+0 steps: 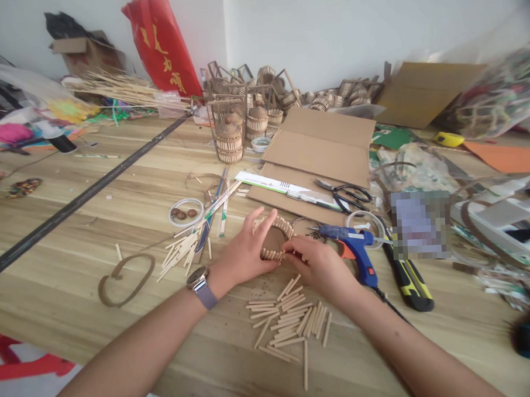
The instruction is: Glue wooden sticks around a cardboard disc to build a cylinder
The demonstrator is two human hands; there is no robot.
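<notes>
Near the middle of the table is a small round basket [274, 253], its wall a ring of short upright wooden sticks around a brown base. My left hand [245, 246] curls around its left side, thumb low by the near wall and forefinger raised over the far side. At the near right rim, my right hand [316, 260] pinches a short wooden stick, mostly hidden by the fingertips. Loose cut sticks [292, 323] lie scattered just below both hands. A blue hot glue gun [359, 253] rests right of my right hand, its nozzle pointing left.
A black-and-yellow utility knife [409, 274] and black scissors [346, 194] lie to the right. Cardboard [324, 143] sits behind. Finished lidded baskets [228, 141] stand farther back. Left are a tape roll [185, 212] with brown beads, longer sticks [179, 252] and a brown strip loop [123, 281].
</notes>
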